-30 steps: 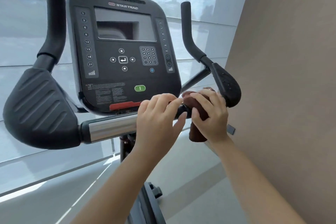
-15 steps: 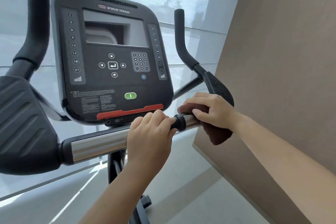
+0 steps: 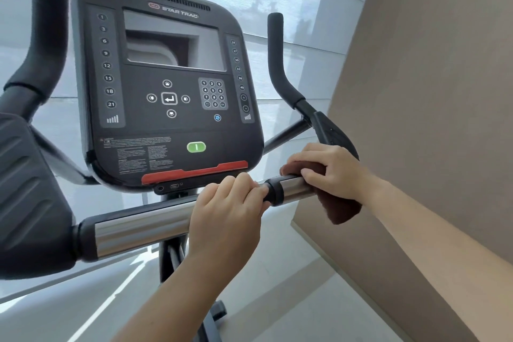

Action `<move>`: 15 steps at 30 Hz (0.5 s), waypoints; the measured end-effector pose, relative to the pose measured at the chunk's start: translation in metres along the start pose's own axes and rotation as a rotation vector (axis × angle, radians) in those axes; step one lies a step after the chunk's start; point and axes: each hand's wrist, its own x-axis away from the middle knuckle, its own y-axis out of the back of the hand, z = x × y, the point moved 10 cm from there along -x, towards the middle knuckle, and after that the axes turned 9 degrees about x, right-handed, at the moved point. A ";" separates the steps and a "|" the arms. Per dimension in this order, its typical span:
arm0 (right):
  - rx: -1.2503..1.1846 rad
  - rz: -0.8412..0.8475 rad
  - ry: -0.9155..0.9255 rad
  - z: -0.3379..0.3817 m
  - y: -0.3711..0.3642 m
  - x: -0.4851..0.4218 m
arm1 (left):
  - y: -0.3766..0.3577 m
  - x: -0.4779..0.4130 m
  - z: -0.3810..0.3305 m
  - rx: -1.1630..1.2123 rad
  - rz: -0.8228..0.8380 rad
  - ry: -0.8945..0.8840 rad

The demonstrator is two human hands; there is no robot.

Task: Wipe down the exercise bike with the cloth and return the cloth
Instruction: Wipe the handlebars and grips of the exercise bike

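Left hand [image 3: 227,211]: bare, no ring or glove to be seen.
Right hand [image 3: 333,169]: bare, no ring or glove to be seen.
Forearms: both uncovered to the picture's edge, no sleeve, no watch or band at either wrist.

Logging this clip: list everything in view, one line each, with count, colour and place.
Black square bike console: 1, black with green button and red strip, centre.
Shiny chrome handlebar tube: 1, silver, crosswise below console.
Black foam upright grips: 2, black, either side of console.
Black ribbed elbow pad: 1, black, far left.
Brown wiping cloth: 1, brown, draped over bar's right end.
Beige wall: 1, right.
Left hand: gripping bar centre.
Right hand: pressing cloth on bar.
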 end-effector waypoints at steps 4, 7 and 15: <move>0.005 -0.369 0.105 0.043 0.003 0.014 | -0.001 0.000 0.002 -0.012 0.017 0.023; 0.070 -0.683 0.090 0.031 0.012 0.040 | -0.002 -0.001 0.001 -0.024 0.026 0.021; 0.023 -1.266 -0.217 0.010 -0.010 0.082 | -0.002 0.000 -0.002 -0.086 0.009 0.009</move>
